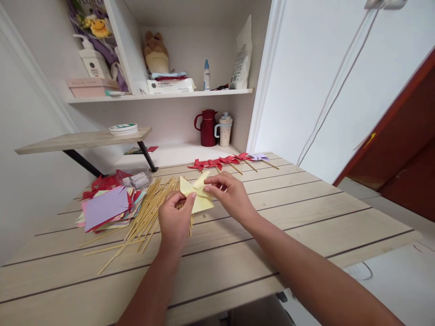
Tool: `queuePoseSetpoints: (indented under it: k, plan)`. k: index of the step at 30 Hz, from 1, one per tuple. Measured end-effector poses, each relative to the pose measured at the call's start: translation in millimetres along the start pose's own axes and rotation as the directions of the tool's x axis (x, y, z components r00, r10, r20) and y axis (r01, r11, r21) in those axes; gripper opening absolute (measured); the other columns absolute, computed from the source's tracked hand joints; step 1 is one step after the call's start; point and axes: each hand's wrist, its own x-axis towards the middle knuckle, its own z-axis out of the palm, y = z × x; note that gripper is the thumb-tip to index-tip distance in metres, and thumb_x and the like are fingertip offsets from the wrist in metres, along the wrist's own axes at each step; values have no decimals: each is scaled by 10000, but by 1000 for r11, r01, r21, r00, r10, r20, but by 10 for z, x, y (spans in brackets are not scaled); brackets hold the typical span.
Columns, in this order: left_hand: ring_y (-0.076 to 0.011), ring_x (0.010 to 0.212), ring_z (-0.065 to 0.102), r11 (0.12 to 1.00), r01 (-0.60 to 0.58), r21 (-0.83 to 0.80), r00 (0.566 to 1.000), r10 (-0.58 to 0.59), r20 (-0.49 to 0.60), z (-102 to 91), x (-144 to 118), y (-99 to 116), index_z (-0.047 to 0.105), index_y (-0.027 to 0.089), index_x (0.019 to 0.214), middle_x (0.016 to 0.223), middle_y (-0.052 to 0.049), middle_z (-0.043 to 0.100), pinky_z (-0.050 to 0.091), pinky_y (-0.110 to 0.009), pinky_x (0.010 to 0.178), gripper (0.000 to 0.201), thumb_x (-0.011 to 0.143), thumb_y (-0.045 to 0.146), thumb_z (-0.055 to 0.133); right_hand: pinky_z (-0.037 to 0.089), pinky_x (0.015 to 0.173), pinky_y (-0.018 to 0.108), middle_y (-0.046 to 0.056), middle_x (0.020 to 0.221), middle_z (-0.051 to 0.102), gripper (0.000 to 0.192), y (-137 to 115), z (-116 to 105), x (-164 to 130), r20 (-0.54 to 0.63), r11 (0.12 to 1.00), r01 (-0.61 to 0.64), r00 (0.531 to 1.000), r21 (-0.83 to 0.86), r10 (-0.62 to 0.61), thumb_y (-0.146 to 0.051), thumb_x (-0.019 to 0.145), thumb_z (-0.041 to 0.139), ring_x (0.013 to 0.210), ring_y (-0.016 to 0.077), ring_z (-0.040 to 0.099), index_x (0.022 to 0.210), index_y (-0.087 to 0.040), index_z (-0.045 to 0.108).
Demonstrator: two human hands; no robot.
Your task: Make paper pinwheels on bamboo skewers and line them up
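Note:
A pale yellow paper pinwheel shape is held just above the wooden table. My left hand pinches its near left side with thumb and fingers. My right hand grips the folded flaps at its centre and right edge. Under and to the left of my hands lies a loose pile of several thin bamboo sticks. A stack of coloured paper squares, purple on top, lies further left.
Several finished red pinwheels on sticks and a lilac one lie in a row at the table's far edge. A red jug and a speckled cup stand on the shelf behind. A raised wooden board overhangs the far left.

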Motion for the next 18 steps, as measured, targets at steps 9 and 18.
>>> queuePoseSetpoints:
  k: [9,18]
  plan:
    - [-175,675,535,969,-210,130,977,214,-18,30,-31,107,613,227,563,701,-3,594,426,-291,701,228,730,298,752,438,702,322,14,776,648,157,-46,-35,22,-18,986,-126,992,113,128,-343,744,778,730,166,546,683,-216,708]
    - [-193,763,596,998,-68,9,996,68,58,21,-27,9,751,196,780,795,-31,651,460,-291,710,195,761,390,752,432,679,320,11,711,653,207,-43,-11,7,106,927,-288,957,242,270,-373,683,804,697,166,564,670,-194,700]
